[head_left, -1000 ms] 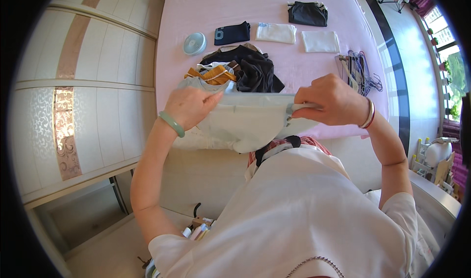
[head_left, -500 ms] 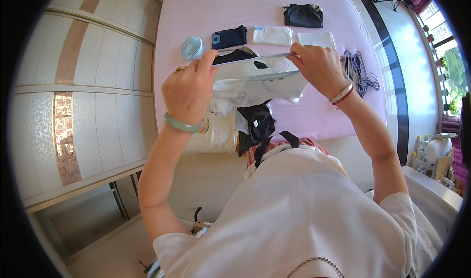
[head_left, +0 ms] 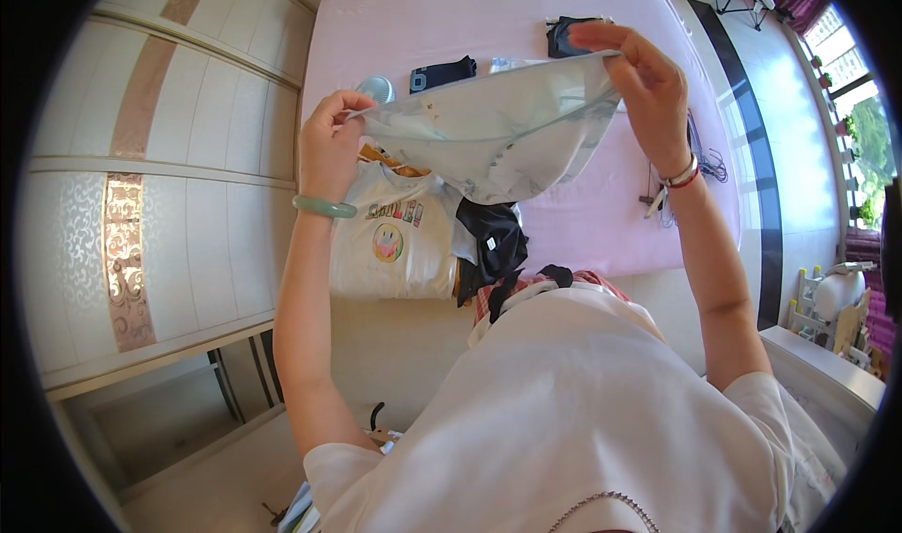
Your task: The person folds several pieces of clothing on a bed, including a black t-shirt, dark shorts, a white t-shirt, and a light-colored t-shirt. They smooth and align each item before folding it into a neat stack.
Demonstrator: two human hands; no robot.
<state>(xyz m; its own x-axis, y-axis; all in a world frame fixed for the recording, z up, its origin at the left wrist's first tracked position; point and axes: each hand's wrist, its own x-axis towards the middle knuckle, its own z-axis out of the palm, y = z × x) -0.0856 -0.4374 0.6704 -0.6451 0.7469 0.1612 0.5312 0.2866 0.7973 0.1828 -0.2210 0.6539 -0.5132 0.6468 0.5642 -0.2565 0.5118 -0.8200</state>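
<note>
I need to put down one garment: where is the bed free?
Pink sheet is bare between the black garment and the hangers, and beyond the folded navy garment. Near left is crowded: printed white shirt, mustard cloth. The held pale garment hides part of the middle.

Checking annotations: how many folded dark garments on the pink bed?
2: a folded navy garment on the left; a folded dark-grey garment partly behind the right hand. The held pale, thin cloth may hide more.

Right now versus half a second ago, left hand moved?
Yes: the left hand has shifted left against the blue fan, now partly covering it in view.
</note>
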